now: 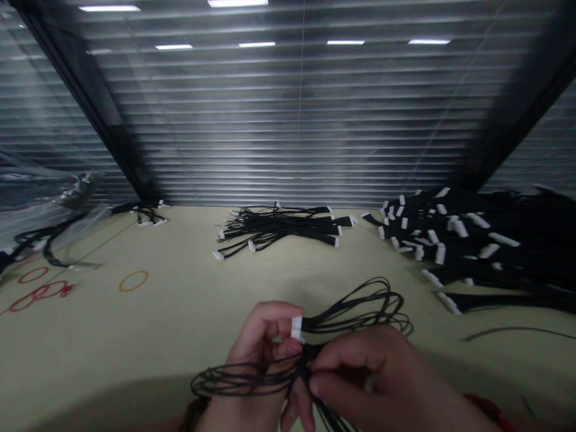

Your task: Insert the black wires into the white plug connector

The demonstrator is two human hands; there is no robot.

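Head view: white connector [297,328] runs lengthwise top-to-bottom, black wires [311,325] leading right.

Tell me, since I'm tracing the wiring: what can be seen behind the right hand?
Looped black wires show above the right hand, with the pale yellowish table beyond. Whatever lies directly behind the fingers and palm is covered.

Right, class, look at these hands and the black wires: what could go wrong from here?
The black wires spread in loose loops on both sides, so they might snag or tangle. The white connector at the fingertips of the left hand could slip if the right hand tugs the wires hard.
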